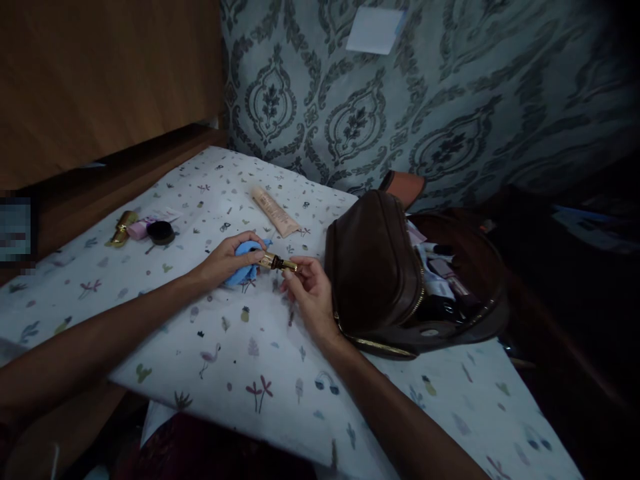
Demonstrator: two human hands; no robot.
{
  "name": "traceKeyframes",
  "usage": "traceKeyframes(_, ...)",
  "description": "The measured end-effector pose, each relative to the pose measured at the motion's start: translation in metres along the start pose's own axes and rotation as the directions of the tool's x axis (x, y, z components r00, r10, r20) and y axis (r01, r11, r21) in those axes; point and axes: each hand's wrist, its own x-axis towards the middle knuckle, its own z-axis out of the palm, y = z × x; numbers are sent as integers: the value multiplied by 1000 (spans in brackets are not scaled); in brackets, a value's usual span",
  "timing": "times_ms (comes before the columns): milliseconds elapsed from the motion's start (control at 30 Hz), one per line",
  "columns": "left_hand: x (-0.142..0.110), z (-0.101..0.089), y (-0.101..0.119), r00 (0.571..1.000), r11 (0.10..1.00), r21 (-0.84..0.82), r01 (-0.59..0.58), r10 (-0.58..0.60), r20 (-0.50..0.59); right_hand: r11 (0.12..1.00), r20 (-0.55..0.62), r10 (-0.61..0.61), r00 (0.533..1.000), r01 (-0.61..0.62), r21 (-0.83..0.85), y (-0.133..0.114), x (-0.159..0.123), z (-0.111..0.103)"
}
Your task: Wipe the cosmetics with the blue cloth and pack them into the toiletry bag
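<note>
A small gold cosmetic bottle with a dark neck (pixel 273 261) lies level between my two hands above the table. My left hand (pixel 239 257) is closed around its left end, with a blue cloth (pixel 245 267) bunched under the fingers. At the other end, the fingers of my right hand (pixel 310 287) pinch the gold cap (pixel 289 265). Cap and bottle are in line; whether they are joined I cannot tell. Just beyond my hands lies a beige squeeze tube (pixel 276 212). To the right of my right hand stands an open brown bag (pixel 370 267).
Several cosmetics fill the bag's open side. At the left of the patterned table cover (pixel 260 360) lie a gold container (pixel 123 228), a pink tube (pixel 139 230) and a round black item (pixel 161 233). A wooden cabinet (pixel 110 80) and a papered wall (pixel 310 87) bound the back.
</note>
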Motion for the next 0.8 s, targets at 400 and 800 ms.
traceKeyframes(400,0,0,0,1000,1000,-3,10,-10,-3,1000,26,21,999,-20,-22,2,0,-1)
traceKeyframes(800,-2,1,0,988,959,244,-148,136,67,988,95,-7,995,21,-151,0,-3,-4)
